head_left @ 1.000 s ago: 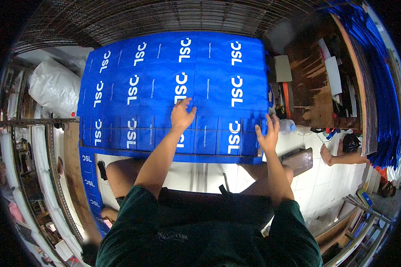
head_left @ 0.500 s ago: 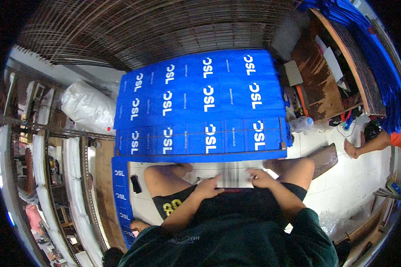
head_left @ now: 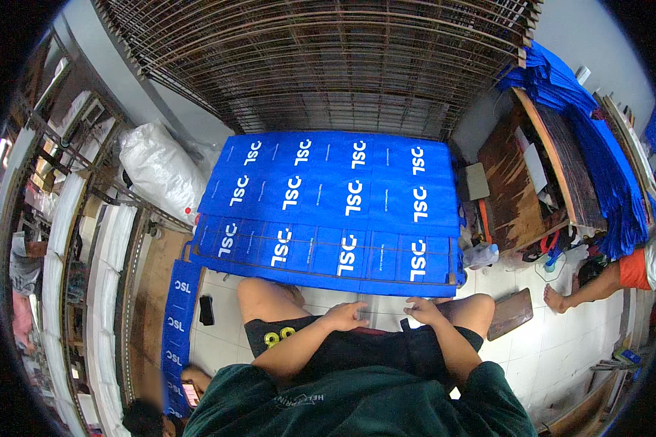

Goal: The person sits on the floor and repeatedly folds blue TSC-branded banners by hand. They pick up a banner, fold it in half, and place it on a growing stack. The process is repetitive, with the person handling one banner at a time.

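Blue printed fabric (head_left: pixel 328 207) lies with its long axis left to right.

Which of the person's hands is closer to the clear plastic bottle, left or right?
Right. The right hand is left of the plastic bottle and nearer the person's body; the left hand is farther left. Neither touches it.

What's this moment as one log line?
left grip: open, near lap; right grip: near lap, contents unclear; blue printed sheeting: ahead, untouched
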Action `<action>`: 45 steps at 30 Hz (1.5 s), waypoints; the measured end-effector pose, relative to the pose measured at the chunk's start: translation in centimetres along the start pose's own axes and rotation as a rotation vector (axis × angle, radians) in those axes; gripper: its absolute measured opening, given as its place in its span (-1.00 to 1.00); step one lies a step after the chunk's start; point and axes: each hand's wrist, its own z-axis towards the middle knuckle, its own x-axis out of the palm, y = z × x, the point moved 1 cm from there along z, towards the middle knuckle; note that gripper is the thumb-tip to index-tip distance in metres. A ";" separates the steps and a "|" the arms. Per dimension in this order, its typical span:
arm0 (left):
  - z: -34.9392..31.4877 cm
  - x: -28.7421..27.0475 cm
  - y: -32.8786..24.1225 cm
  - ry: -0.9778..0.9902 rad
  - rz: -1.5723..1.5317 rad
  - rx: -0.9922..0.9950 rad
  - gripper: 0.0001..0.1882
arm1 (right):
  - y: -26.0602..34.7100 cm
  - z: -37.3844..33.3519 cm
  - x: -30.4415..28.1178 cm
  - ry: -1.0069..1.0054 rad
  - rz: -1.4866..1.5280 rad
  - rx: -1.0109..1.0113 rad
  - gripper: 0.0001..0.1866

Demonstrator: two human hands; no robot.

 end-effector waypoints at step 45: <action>-18.5 -9.9 -34.8 -0.014 -1.794 1.499 -0.21 | -0.2 0.9 -0.4 -0.030 0.055 0.073 -0.58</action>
